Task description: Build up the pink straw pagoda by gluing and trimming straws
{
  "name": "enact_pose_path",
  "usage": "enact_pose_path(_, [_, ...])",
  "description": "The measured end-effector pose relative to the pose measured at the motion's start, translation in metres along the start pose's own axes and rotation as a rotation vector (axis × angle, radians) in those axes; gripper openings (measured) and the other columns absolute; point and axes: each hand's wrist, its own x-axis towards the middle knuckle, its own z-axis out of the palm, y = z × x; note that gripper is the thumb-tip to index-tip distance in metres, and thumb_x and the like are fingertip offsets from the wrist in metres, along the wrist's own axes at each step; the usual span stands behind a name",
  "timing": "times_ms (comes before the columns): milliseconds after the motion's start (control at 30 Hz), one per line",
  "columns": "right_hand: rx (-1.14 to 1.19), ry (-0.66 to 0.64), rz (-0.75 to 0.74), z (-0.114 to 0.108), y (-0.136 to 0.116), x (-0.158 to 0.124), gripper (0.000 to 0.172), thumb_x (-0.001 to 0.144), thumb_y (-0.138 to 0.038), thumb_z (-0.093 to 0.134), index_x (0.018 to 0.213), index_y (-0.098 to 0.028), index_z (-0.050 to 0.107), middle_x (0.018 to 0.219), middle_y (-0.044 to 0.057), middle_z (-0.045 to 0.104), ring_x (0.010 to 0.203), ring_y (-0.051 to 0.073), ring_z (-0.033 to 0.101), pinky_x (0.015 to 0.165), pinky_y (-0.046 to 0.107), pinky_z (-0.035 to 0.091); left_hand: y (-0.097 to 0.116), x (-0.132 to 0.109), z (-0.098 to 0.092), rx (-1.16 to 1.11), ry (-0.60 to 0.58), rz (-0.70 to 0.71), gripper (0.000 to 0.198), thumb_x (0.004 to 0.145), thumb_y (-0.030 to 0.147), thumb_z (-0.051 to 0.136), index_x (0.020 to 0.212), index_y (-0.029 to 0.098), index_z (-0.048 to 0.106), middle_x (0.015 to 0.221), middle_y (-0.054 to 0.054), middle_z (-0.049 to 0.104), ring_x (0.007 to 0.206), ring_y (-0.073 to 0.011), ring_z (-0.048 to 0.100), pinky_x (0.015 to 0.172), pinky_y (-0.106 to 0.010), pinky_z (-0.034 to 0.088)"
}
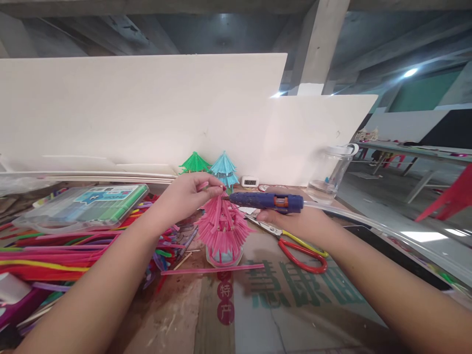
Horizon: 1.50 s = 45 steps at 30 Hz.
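Observation:
A small pagoda-like model (223, 236) with tiered, fringed pink roofs stands upright in front of me on a pale base. My right hand (291, 219) is closed round a dark blue glue gun (265, 200), its nozzle pointing left at the model's top. From the gun's rear a long clear glue stick (342, 210) runs off to the right. At the peak of the pink roof, my left hand (193, 194) pinches with thumb and forefinger; what lies between them is too small to name. Scissors (302, 253) with red and yellow handles lie below my right hand.
Coloured pipe cleaners (62, 250) pile up at left under a plastic case (84, 206). A loose pink strip (214, 270) lies before the model. Behind stand green (195, 162) and light blue (224, 169) roofed models, a digital clock (250, 182) and a clear jug (330, 172).

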Motion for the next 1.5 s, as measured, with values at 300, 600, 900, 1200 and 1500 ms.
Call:
enact_pose_path(300, [-0.035, 0.04, 0.001, 0.001, -0.002, -0.001, 0.034, 0.072, -0.04, 0.07, 0.101, -0.022, 0.067, 0.093, 0.004, 0.072, 0.083, 0.022, 0.068, 0.078, 0.033, 0.053, -0.003, 0.001, 0.0, 0.014, -0.003, -0.015, 0.032, 0.079, 0.045, 0.054, 0.086, 0.019, 0.071, 0.082, -0.002, 0.067, 0.071, -0.0159, 0.055, 0.061, -0.025, 0.038])
enact_pose_path(600, [-0.081, 0.03, -0.003, 0.001, -0.015, 0.001, 0.03, 0.072, -0.036, 0.068, 0.099, -0.023, 0.067, 0.093, 0.003, 0.072, 0.085, 0.022, 0.066, 0.076, 0.031, 0.051, -0.001, -0.001, -0.001, 0.009, 0.001, -0.013, 0.029, 0.078, 0.043, 0.056, 0.085, 0.02, 0.072, 0.08, -0.001, 0.067, 0.068, -0.0145, 0.053, 0.061, -0.025, 0.038])
enact_pose_path(900, [-0.1, 0.021, 0.022, 0.001, -0.016, 0.001, 0.033, 0.073, -0.046, 0.067, 0.099, -0.025, 0.067, 0.095, 0.003, 0.071, 0.086, 0.022, 0.065, 0.074, 0.033, 0.051, 0.001, 0.0, -0.001, 0.014, 0.014, -0.023, 0.029, 0.076, 0.042, 0.056, 0.084, 0.018, 0.072, 0.067, 0.001, 0.061, 0.056, -0.0113, 0.044, 0.054, -0.023, 0.033])
enact_pose_path(1200, [-0.094, 0.011, 0.05, 0.0, -0.019, 0.001, 0.037, 0.071, -0.047, 0.067, 0.098, -0.021, 0.067, 0.094, 0.005, 0.072, 0.084, 0.023, 0.065, 0.073, 0.032, 0.051, -0.001, 0.001, -0.001, 0.034, 0.013, -0.012, 0.03, 0.078, 0.043, 0.055, 0.083, 0.019, 0.071, 0.059, 0.003, 0.054, 0.053, -0.0106, 0.04, 0.049, -0.022, 0.028])
enact_pose_path(1500, [-0.069, 0.003, 0.007, -0.001, -0.019, 0.001, 0.028, 0.074, -0.04, 0.066, 0.096, -0.023, 0.068, 0.09, 0.003, 0.072, 0.081, 0.021, 0.065, 0.071, 0.03, 0.05, 0.0, 0.001, -0.001, 0.037, 0.005, -0.021, 0.033, 0.077, 0.046, 0.055, 0.085, 0.019, 0.071, 0.066, 0.001, 0.059, 0.056, -0.0122, 0.044, 0.052, -0.023, 0.032])
